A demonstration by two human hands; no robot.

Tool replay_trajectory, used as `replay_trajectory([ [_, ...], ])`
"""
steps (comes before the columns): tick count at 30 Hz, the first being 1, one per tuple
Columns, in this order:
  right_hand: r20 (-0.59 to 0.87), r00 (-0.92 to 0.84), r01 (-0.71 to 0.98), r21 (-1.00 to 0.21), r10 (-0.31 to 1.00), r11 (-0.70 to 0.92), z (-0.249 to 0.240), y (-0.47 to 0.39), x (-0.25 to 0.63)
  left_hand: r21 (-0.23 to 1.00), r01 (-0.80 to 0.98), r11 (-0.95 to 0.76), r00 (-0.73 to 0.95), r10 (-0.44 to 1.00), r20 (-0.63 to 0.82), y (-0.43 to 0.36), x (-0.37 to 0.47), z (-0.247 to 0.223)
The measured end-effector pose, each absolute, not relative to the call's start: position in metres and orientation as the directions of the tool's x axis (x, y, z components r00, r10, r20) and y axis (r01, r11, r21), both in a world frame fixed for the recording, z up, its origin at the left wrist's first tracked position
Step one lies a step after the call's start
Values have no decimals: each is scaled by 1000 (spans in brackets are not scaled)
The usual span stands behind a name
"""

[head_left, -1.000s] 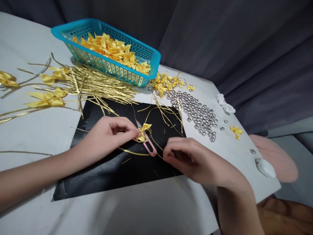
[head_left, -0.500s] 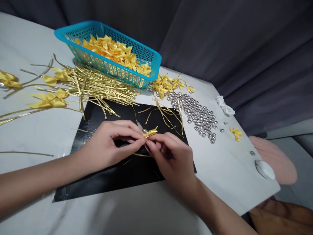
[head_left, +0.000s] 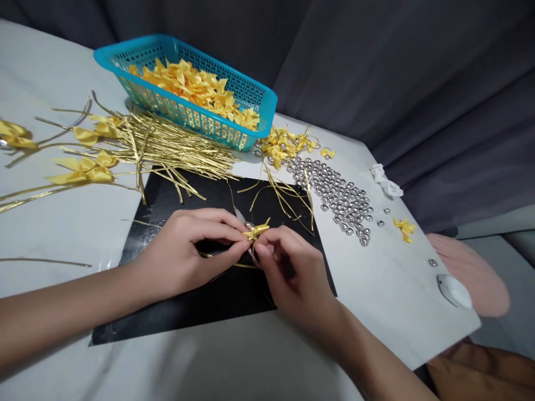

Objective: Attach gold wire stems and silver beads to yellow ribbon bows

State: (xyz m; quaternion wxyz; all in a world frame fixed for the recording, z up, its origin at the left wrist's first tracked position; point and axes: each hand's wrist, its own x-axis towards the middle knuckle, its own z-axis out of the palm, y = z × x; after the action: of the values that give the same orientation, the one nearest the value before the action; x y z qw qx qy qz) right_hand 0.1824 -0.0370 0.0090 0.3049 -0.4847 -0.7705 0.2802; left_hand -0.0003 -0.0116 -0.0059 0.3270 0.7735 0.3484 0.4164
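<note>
Above the black mat (head_left: 179,306), a small yellow ribbon bow (head_left: 259,228) is pinched between the fingertips of both hands. My left hand (head_left: 200,245) grips its left side with thumb and fingers closed. Fingers of my right hand (head_left: 288,262) are pressed together at the bow's lower right. A silvery bead (head_left: 249,226) shows beside the bow, just above the left fingertips. Gold wire (head_left: 242,265) passes below the hands over the mat. Part of the bow is covered by the fingers.
A blue basket (head_left: 267,111) of yellow bows stands at the back, with a pile of gold wires (head_left: 179,146) before it. Silver beads (head_left: 338,195) spread to the right. Finished-looking bows (head_left: 90,169) lie left. A white device (head_left: 454,291) sits near the right edge.
The right fingertips have shifted slightly at the bow, which is turned a little and shows more of its ribbon. A gold wire end now shows below the left fingers.
</note>
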Motion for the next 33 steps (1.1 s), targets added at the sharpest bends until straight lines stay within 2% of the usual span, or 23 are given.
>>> replay_trajectory([
  [4,111,-157,433,-885,981,169,12,-36,178,776,293,-558,437,800,410,-10,0,-6],
  [7,-73,22,254,-964,997,-76,17,-29,178,746,301,-594,459,776,433,-12,1,-7],
  [11,-410,-111,154,-907,905,-392,20,-17,181,731,246,-637,496,731,469,-14,2,-9],
  [14,-483,-188,104,-876,855,-472,18,-13,183,747,231,-623,536,723,437,-14,2,-9],
  [18,-371,-156,109,-928,915,-357,16,-15,181,797,237,-556,543,756,366,-12,3,-8],
  [24,-65,-198,254,-967,978,-13,14,-21,181,898,227,-376,490,841,228,-7,4,-8],
  [28,100,-243,345,-921,965,182,13,-24,183,930,219,-296,482,861,160,-6,4,-7],
  [33,262,-298,470,-797,918,380,16,-27,186,925,233,-299,491,857,154,-7,2,-5],
])
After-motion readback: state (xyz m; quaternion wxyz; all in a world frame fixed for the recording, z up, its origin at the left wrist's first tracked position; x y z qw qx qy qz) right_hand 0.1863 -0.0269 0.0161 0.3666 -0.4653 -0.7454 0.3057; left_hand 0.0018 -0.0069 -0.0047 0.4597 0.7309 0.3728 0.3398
